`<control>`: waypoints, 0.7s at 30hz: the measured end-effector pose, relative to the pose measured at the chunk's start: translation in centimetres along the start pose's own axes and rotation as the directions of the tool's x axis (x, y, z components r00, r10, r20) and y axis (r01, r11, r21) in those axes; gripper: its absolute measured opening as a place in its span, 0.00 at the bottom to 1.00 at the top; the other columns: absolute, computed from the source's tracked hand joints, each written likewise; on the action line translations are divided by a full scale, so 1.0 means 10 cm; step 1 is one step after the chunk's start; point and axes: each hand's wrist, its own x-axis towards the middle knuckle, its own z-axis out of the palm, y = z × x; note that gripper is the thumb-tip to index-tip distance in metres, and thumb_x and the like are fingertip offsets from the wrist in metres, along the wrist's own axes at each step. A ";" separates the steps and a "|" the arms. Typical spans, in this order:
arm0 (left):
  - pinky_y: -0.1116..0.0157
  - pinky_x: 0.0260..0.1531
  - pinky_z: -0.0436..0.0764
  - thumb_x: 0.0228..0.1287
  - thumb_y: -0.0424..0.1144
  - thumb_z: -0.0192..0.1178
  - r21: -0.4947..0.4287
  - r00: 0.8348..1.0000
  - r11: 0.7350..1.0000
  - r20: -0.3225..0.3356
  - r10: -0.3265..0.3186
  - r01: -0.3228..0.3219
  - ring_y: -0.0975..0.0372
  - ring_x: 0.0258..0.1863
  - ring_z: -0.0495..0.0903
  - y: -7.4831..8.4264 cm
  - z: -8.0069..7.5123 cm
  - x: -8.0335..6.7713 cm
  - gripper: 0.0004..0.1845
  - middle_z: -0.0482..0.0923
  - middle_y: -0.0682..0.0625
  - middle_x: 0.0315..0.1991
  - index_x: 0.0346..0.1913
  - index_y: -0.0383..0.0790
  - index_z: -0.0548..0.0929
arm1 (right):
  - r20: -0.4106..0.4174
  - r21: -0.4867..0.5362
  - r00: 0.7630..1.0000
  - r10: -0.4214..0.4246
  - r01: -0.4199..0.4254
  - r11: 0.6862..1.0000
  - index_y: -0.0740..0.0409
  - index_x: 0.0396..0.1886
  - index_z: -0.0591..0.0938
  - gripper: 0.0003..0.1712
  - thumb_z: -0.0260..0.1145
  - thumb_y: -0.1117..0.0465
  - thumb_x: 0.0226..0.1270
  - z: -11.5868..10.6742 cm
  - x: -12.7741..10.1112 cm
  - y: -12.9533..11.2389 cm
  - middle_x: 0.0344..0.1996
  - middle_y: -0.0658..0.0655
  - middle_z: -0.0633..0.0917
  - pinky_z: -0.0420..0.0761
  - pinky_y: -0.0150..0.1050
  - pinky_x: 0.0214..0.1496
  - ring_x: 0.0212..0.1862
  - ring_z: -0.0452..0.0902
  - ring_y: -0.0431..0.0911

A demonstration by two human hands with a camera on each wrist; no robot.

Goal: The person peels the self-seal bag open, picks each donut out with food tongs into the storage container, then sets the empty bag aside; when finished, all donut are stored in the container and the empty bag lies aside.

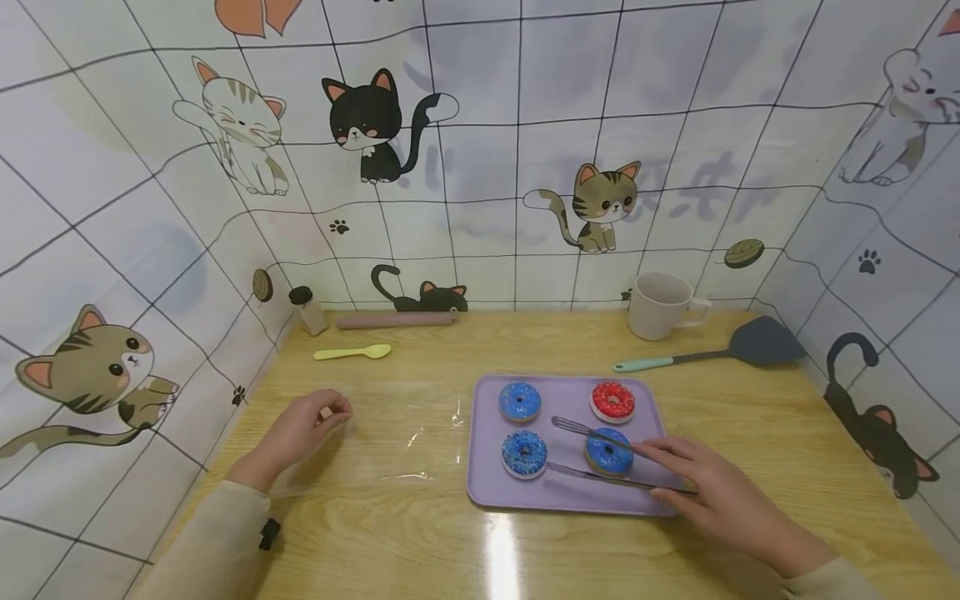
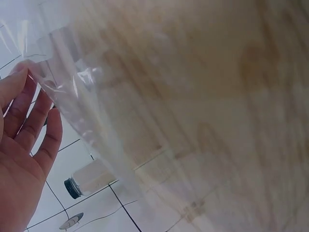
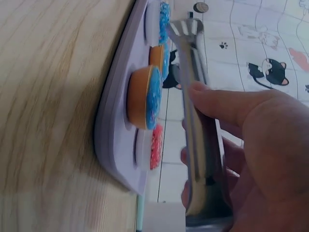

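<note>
My left hand (image 1: 300, 429) pinches the edge of a clear plastic bag (image 2: 140, 106) between thumb and fingertip. The bag spreads over the table toward the tray. In my right hand (image 1: 723, 496) is a pair of metal tongs (image 3: 195, 145), its arms spread apart over a lilac tray (image 1: 555, 498). One blue donut (image 1: 618, 460) lies between the tong arms in the head view. Beside it on the tray are a blue sprinkled donut (image 1: 517, 442), a lighter blue donut (image 1: 512, 404) and a red donut (image 1: 618, 390). The right wrist view shows the tong tips raised above the donuts.
Along the back wall stand a black-capped jar (image 1: 311, 317), a rolling pin (image 1: 397, 320) and a mug (image 1: 651, 312). A yellow spoon (image 1: 345, 353) lies at the back left. At right is a spatula (image 1: 761, 342). Cat-printed sheeting surrounds the table.
</note>
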 end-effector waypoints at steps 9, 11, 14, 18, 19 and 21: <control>0.61 0.39 0.81 0.70 0.36 0.68 0.011 0.997 1.000 0.071 -0.008 0.007 0.63 0.39 0.80 -0.06 -0.04 -0.01 0.02 0.83 0.57 0.37 0.38 0.44 0.85 | -0.093 0.076 0.969 0.228 -0.221 0.972 0.49 0.71 0.78 0.37 0.79 0.59 0.62 -0.06 -0.15 0.26 0.58 0.53 0.82 0.72 0.33 0.54 0.58 0.75 0.52; 0.60 0.39 0.81 0.69 0.34 0.68 0.018 0.997 1.000 0.079 -0.010 0.009 0.63 0.39 0.80 -0.07 -0.04 -0.02 0.03 0.83 0.57 0.36 0.37 0.46 0.84 | -0.122 0.079 0.958 0.259 -0.250 0.965 0.54 0.71 0.78 0.37 0.79 0.60 0.61 -0.07 -0.18 0.35 0.57 0.58 0.82 0.75 0.44 0.52 0.57 0.76 0.57; 0.59 0.41 0.81 0.70 0.35 0.67 0.039 0.997 0.999 0.075 -0.015 0.013 0.64 0.40 0.80 -0.08 -0.03 -0.02 0.04 0.82 0.59 0.36 0.38 0.48 0.84 | -0.155 0.086 0.940 0.304 -0.294 0.952 0.62 0.70 0.77 0.37 0.78 0.61 0.61 -0.07 -0.22 0.48 0.57 0.67 0.81 0.74 0.60 0.50 0.55 0.75 0.65; 0.58 0.41 0.81 0.71 0.37 0.67 0.054 0.998 0.999 0.067 0.006 -0.009 0.64 0.40 0.81 -0.06 -0.02 0.01 0.03 0.83 0.59 0.37 0.38 0.49 0.85 | -0.157 0.082 0.915 0.372 -0.364 0.928 0.68 0.70 0.75 0.37 0.77 0.61 0.63 -0.07 -0.29 0.64 0.57 0.75 0.79 0.71 0.70 0.50 0.54 0.73 0.74; 0.58 0.41 0.81 0.71 0.37 0.67 0.055 0.998 0.998 0.066 0.008 -0.012 0.64 0.40 0.81 -0.06 -0.02 0.02 0.03 0.83 0.59 0.37 0.38 0.49 0.85 | -0.160 0.079 0.909 0.386 -0.378 0.923 0.70 0.69 0.75 0.37 0.77 0.61 0.63 -0.07 -0.31 0.67 0.56 0.76 0.79 0.70 0.71 0.51 0.54 0.73 0.75; 0.58 0.41 0.81 0.71 0.37 0.67 0.053 0.998 0.999 0.066 0.010 -0.013 0.63 0.40 0.81 -0.05 -0.01 0.05 0.03 0.83 0.58 0.37 0.38 0.49 0.84 | -0.154 0.067 0.894 0.420 -0.415 0.908 0.72 0.69 0.74 0.37 0.76 0.60 0.65 -0.07 -0.34 0.74 0.56 0.78 0.78 0.69 0.73 0.51 0.53 0.71 0.77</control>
